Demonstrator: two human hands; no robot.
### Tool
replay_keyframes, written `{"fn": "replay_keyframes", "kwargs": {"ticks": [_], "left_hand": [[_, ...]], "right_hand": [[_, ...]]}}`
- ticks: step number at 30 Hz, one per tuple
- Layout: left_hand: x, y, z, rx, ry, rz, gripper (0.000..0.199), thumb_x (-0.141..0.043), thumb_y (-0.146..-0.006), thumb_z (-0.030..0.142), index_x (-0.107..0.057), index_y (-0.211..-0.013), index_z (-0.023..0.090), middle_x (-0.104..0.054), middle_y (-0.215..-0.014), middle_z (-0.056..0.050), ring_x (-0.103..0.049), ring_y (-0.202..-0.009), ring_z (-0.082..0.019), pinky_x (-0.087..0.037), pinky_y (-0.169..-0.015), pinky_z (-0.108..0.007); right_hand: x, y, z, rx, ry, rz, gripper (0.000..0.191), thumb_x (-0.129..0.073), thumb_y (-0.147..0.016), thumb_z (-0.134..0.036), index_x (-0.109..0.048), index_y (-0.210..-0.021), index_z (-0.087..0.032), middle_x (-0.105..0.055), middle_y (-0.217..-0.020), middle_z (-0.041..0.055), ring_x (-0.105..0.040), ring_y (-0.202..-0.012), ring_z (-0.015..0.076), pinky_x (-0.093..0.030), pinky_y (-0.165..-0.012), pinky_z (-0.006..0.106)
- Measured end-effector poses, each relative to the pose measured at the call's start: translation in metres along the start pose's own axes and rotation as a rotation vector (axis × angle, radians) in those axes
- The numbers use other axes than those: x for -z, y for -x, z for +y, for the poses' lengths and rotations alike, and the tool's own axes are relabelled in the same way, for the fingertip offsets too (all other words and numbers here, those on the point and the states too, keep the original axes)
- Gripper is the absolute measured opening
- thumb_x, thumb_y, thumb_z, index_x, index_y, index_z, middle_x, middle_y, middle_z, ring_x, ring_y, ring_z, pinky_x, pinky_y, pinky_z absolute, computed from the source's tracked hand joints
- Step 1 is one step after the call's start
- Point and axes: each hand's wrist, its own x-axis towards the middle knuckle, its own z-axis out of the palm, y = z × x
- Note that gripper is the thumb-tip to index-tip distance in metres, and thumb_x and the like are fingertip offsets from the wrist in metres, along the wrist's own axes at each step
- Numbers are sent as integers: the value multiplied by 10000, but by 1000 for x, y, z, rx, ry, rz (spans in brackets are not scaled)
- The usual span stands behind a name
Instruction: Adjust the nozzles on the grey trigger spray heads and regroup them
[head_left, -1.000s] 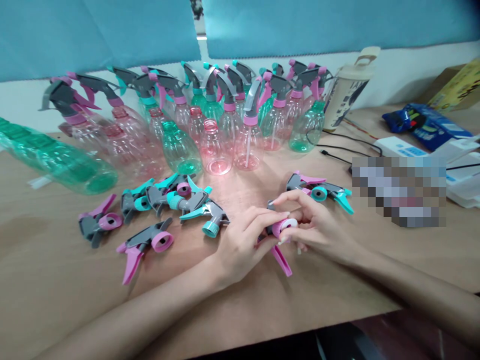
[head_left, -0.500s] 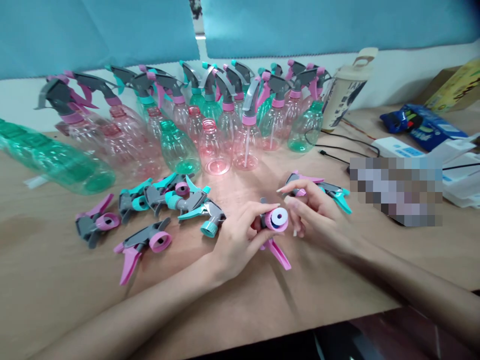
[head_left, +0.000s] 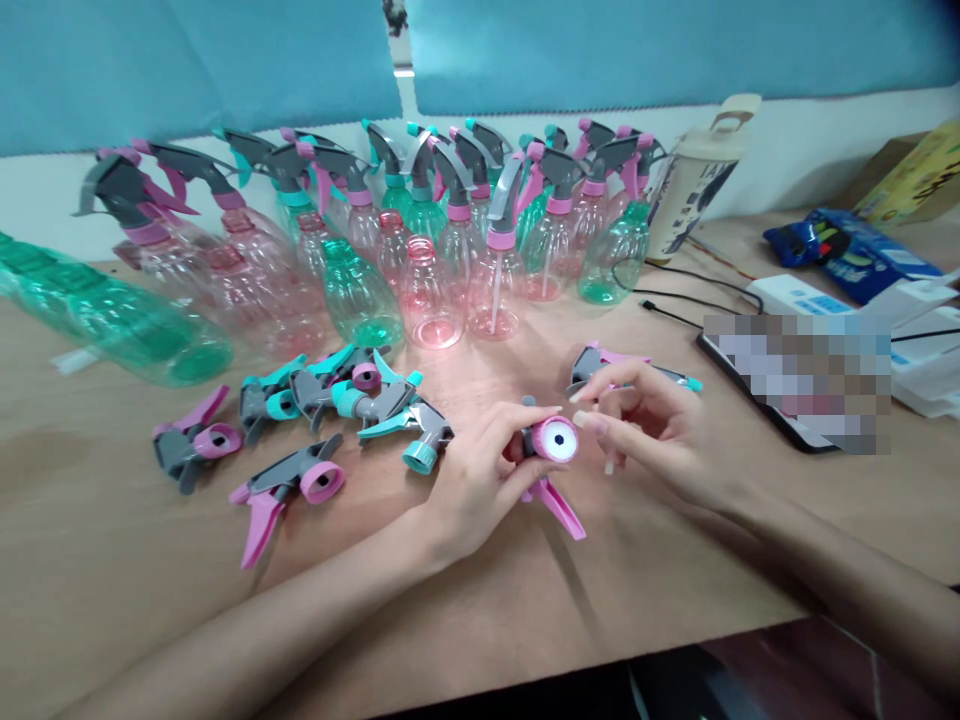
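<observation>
My left hand (head_left: 480, 465) is closed around a pink and grey spray trigger head (head_left: 561, 508). Its pink collar faces me, and a white washer (head_left: 559, 440) with a dark centre hole sits inside. Just right of the collar, my right hand (head_left: 649, 425) is open, thumb and forefinger apart with nothing visible between them. Beyond that hand lies a pink and grey trigger head (head_left: 589, 365), partly hidden, with the turquoise tip of another (head_left: 694, 384). To the left, several loose trigger heads (head_left: 281, 485) with pink or turquoise collars lie on the table.
Several pink and green bottles (head_left: 435, 310) stand at the back, many with trigger heads fitted. A stack of green bottles (head_left: 135, 325) lies at left. On the right are a tumbler (head_left: 694, 190), black cables (head_left: 675, 285), a blue packet (head_left: 862, 255) and a blurred phone-like object (head_left: 757, 390).
The white washer now sits flat inside the pink collar; before, it stood out from it. My right hand has drawn slightly right, away from the collar. The left hand has hardly moved.
</observation>
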Motion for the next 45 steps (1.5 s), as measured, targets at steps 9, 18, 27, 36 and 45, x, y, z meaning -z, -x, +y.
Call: {"fn": "replay_keyframes", "kwargs": {"ticks": [9,18,27,36,45], "left_hand": [[-1,3,-2,-82,-35,-22,315,-601,-870,228,-521,-1170,178,-611,-944,-43,-567,-707,-116,-511,-630,-239],[0,3,-1,-59,-58,-38,305,-583,-880,256,-524,-1169,176,-601,-924,-36,-549,-654,-104,-501,-590,-227],[-1,1,0,-81,-89,-66,296,-567,-889,247,-530,-1166,153,-619,-925,-54,-617,-810,-156,-532,-698,-273],[-1,3,0,-102,-101,-64,315,-595,-869,199,-530,-1172,139,-632,-949,-64,-627,-846,-162,-541,-735,-281],[0,3,-1,-71,-91,-77,327,-593,-870,215,-526,-1186,162,-629,-977,-60,-633,-855,-165,-557,-736,-295]], "right_hand": [[8,-1,-13,270,420,-144,80,-588,-815,-154,-577,-890,-179,-539,-579,-46,-508,-503,84,-387,-474,216],[9,-2,-15,199,411,-215,125,-549,-812,-162,-545,-932,-198,-536,-591,-57,-491,-508,89,-399,-499,220],[10,-3,-13,136,432,-226,101,-578,-805,-196,-543,-898,-214,-549,-599,-48,-512,-527,102,-399,-485,222],[17,-5,-20,52,389,-311,108,-584,-777,-161,-571,-878,-196,-666,-765,11,-558,-583,110,-463,-544,232],[18,-8,-18,46,443,-270,91,-592,-830,-247,-658,-881,-212,-706,-699,-8,-640,-611,119,-482,-556,220]]}}
